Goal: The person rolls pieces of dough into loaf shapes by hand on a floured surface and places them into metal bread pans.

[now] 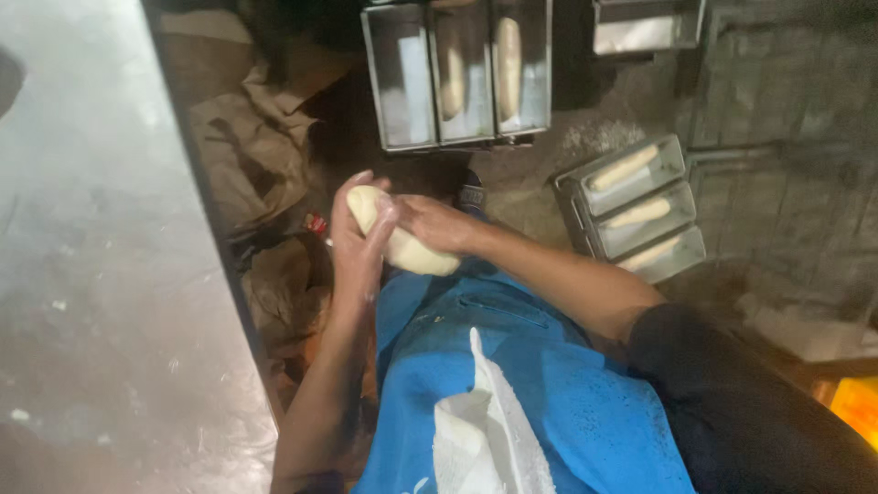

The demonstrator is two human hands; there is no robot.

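Observation:
A pale, oblong piece of dough (402,245) is held in front of my body between both hands. My left hand (357,242) wraps its upper left end with the fingers curled over it. My right hand (437,222) presses on its right side from above. Below the hands I see my blue trousers and a white cloth (480,430) hanging at my waist.
A steel table (101,274) fills the left side, its edge running down past my left arm. On the floor stand a set of three joined loaf tins (457,73) and another set (636,206) at the right, most holding dough rolls. Crumpled brown paper (256,155) lies under the table edge.

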